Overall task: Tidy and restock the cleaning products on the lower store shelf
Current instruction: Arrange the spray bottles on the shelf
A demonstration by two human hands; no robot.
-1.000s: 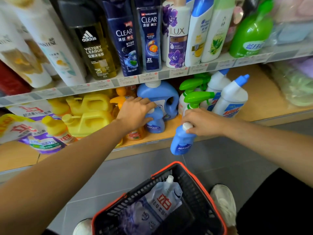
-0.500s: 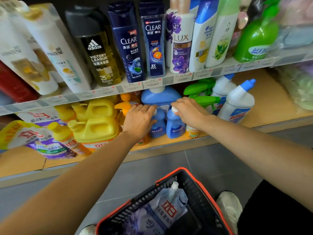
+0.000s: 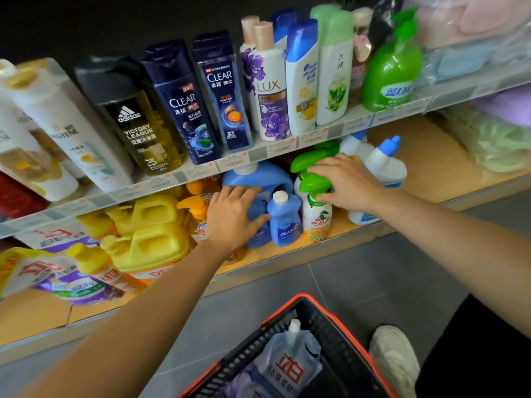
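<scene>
Reaching into the lower shelf [image 3: 416, 156], head view: my left hand [image 3: 230, 216] lies over a small blue bottle [image 3: 258, 228] near the front edge, fingers draped over its top and thumb curved across its front in a loose hold. A second blue bottle [image 3: 284, 222] with a white cap stands upright just beside it, touching my thumb tip. My right hand [image 3: 347, 182] is spread flat, fingers nearly straight, resting on the green trigger heads of the spray bottles [image 3: 316, 219] and gripping nothing. A large blue jug [image 3: 258, 176] stands behind the small bottles; yellow jugs [image 3: 152, 239] stand to the left, white cleaner bottles [image 3: 385, 165] to the right. Below on the floor, a basket [image 3: 344, 334] holds a refill pouch [image 3: 290, 366].
</scene>
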